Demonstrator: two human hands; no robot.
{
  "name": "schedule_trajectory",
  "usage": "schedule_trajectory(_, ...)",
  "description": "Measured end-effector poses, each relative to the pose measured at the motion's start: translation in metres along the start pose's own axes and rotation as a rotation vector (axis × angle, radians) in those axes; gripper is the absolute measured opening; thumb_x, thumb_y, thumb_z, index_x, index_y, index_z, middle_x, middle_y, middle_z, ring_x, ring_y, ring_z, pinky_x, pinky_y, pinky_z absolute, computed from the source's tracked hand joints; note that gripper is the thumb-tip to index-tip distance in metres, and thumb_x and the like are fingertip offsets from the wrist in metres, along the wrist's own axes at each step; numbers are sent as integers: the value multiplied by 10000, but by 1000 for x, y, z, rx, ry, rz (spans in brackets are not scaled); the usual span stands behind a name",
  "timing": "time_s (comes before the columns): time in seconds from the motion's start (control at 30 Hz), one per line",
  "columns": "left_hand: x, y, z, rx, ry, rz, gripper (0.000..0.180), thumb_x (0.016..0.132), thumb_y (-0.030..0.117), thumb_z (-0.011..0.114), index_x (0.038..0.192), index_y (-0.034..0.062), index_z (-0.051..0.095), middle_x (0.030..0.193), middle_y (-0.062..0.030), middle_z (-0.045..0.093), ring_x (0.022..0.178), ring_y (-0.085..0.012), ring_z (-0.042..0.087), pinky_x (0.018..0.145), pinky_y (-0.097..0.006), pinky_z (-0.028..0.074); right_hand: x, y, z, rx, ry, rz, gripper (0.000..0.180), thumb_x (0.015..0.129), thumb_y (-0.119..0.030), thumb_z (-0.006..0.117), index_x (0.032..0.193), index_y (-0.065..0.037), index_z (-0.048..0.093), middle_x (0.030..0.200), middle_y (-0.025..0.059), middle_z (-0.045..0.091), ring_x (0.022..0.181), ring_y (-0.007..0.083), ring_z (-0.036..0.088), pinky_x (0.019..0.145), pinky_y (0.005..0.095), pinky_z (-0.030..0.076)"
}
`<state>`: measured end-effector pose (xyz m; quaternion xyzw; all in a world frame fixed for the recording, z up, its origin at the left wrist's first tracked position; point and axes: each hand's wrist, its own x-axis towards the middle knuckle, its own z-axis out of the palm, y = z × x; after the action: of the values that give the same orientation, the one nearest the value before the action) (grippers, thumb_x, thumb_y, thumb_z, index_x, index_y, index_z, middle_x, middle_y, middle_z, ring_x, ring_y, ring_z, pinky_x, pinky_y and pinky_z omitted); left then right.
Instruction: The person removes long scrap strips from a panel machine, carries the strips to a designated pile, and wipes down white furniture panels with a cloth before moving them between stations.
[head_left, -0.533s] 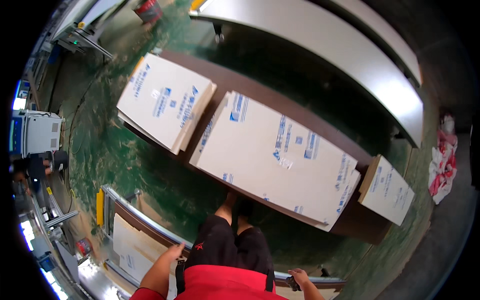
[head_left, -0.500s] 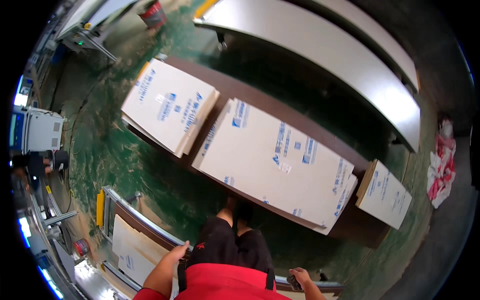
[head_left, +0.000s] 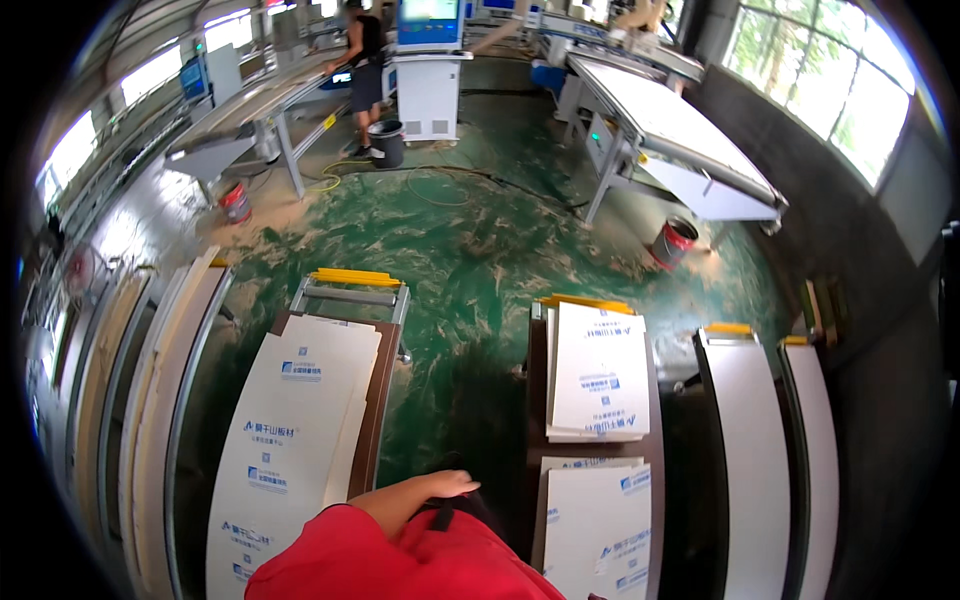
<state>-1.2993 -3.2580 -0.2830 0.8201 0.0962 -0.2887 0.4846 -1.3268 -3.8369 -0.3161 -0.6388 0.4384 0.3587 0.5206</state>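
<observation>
My left hand [head_left: 452,485] reaches across in front of my body, over my dark shorts. It looks open, with nothing visible in it, though part of its fingers is hidden. My right hand is out of view. To my left, white boards with blue print [head_left: 290,440] lie stacked on a brown-topped metal trolley [head_left: 366,445]. On my right, a shorter stack of printed white boards [head_left: 600,370] and a nearer stack of them [head_left: 600,525] rest on a second brown-topped trolley [head_left: 537,420]. Neither stack is touched by my left hand.
Long white-topped trolleys [head_left: 745,430] stand at the right; more loaded trolleys [head_left: 165,400] line the left. Ahead are a control cabinet [head_left: 427,95], a machine table [head_left: 680,115], a black bucket [head_left: 386,143], red buckets [head_left: 674,243], floor cables and a person [head_left: 366,60] at a machine.
My view has swung round and up toward the workshop's far end. My left hand has come across my body. My right hand, which held a small dark object, has left the view.
</observation>
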Motion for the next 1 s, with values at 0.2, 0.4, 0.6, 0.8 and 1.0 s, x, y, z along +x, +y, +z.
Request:
schedule_trajectory(0.2, -82, -169, 21, -123, 92, -635, 694, 819, 654, 500, 954, 0, 692, 932, -180, 680, 849, -308, 647, 773, -443, 481, -10, -124, 111, -301, -112, -30, 513, 899, -408, 438, 475, -159, 292, 426, 0, 267, 387, 155, 238, 406, 319, 188)
schedule_trajectory(0.4, -32, -213, -68, -113, 77, -568, 629, 889, 569, 458, 952, -10, 693, 946, -239, 663, 903, -361, 639, 809, -460, 476, -14, -252, 270, -451, -141, -216, 430, 881, -362, 473, 536, -134, 356, 478, 19, 327, 426, 169, 302, 424, 334, 241)
schedule_trajectory(0.6, 55, -127, -275, 32, 241, -323, 529, 873, 434, 515, 938, -72, 656, 1021, -279, 632, 970, -414, 613, 854, -480, 469, -15, -345, 382, -494, -132, -350, 349, 864, -317, 507, 598, -108, 420, 529, 38, 388, 465, 182, 367, 442, 348, 293)
schedule_trajectory(0.8, 100, -105, -388, -162, 683, -234, 411, 845, 452, 571, 947, 58, 634, 930, -183, 671, 901, -349, 641, 748, -439, 490, 12, -423, 467, -583, -159, -363, 271, 846, -272, 542, 660, -83, 484, 580, 57, 448, 503, 195, 431, 459, 363, 346)
schedule_trajectory(1.0, 117, -156, -391, -134, 730, -395, 373, 875, 404, 526, 1000, 72, 644, 956, -219, 657, 919, -378, 634, 799, -463, 496, 72, -539, 540, -700, -168, -365, 202, 829, -227, 576, 722, -57, 548, 631, 75, 508, 542, 208, 495, 477, 378, 398)
